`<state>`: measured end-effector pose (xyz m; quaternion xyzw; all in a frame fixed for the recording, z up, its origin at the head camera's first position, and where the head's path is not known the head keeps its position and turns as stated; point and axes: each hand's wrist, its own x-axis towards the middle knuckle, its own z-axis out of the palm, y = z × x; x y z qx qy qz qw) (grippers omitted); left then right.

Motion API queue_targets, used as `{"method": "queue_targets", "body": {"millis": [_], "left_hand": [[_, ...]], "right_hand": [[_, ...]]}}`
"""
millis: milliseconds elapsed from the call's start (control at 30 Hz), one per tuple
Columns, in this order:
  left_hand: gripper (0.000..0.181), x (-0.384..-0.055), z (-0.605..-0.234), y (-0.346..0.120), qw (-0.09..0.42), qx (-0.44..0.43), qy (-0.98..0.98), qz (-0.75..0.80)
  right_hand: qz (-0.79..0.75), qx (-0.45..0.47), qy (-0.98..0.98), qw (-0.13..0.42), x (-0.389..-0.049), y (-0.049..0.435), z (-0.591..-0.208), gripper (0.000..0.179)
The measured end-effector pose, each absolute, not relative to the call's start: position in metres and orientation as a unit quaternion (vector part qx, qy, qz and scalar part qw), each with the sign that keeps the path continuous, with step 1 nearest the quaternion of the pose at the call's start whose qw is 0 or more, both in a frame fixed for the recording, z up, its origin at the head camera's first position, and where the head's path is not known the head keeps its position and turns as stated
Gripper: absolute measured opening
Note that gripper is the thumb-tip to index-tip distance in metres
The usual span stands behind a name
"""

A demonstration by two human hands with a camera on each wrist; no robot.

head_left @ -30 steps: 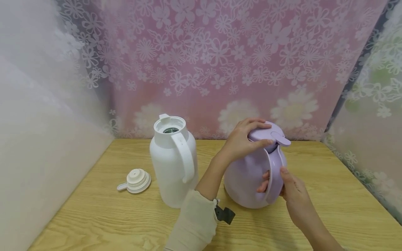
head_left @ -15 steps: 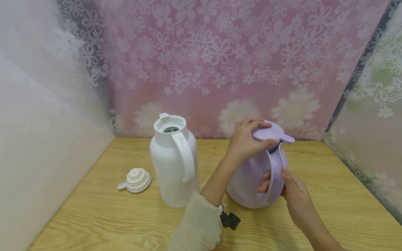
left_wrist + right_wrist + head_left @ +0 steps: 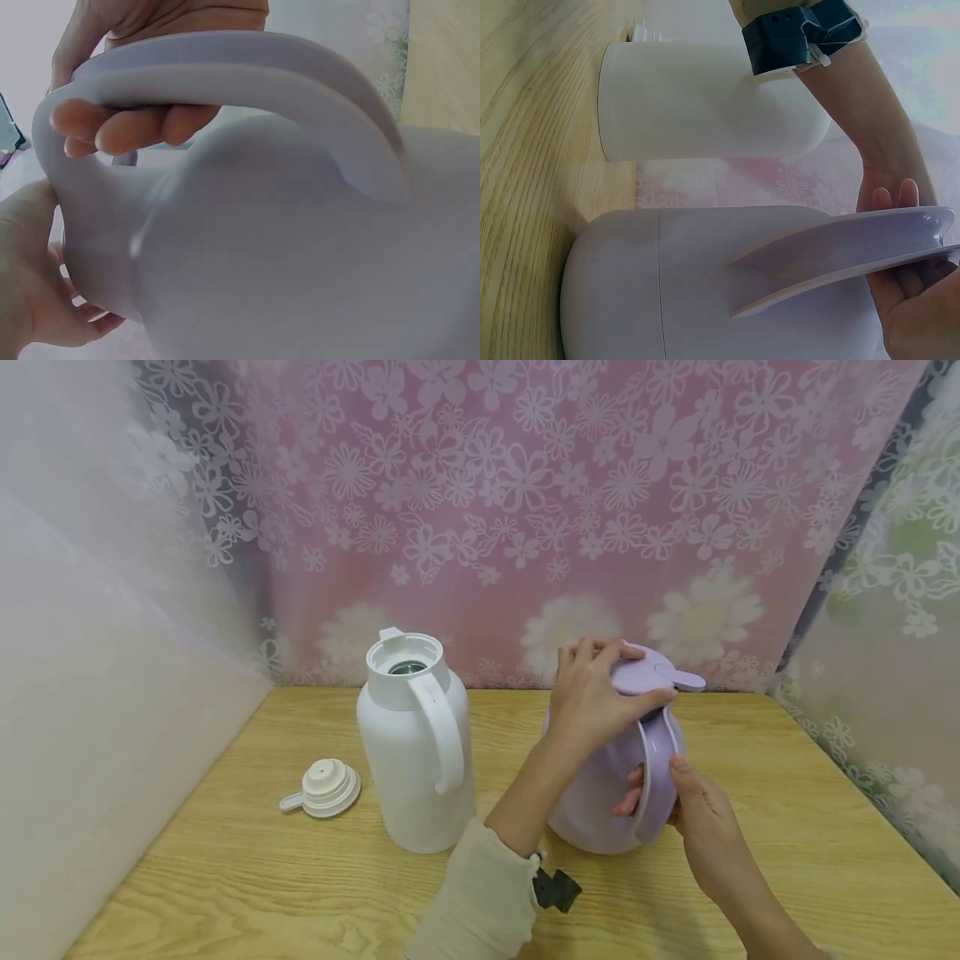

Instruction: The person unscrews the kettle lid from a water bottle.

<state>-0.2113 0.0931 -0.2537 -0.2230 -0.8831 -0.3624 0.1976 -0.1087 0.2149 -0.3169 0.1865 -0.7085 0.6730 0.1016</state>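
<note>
While the right hand [image 3: 708, 827] grips the handle [image 3: 660, 785] of the lilac jug [image 3: 596, 802], at four o'clock in the head view, the left hand [image 3: 588, 697] clasps its lid [image 3: 645, 672], perhaps slightly raised; a white jug [image 3: 405, 760] stands at nine o'clock.

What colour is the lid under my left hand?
Light purple; the lid shows best in the head view.
</note>
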Motion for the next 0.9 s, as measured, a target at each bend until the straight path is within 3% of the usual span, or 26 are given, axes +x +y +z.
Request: {"method": "queue_targets", "body": {"millis": [167,467,667,900], "left_hand": [[0.049,-0.217,-0.26,0.082,0.196,-0.291,-0.858,-0.375],[0.029,-0.234,-0.277,0.073,0.219,-0.449,-0.717,-0.487],[0.029,-0.235,-0.279,0.072,0.216,-0.459,-0.71,-0.488],[0.03,-0.226,-0.271,0.073,0.217,-0.408,-0.771,-0.437]], "right_hand": [[0.683,0.174,-0.701,0.109,-0.11,0.213,-0.32,0.046],[0.676,0.162,-0.711,0.11,-0.108,0.214,-0.319,0.048],[0.679,0.17,-0.706,0.108,-0.108,0.214,-0.318,0.048],[0.671,0.167,-0.713,0.111,-0.108,0.214,-0.318,0.048]]}}
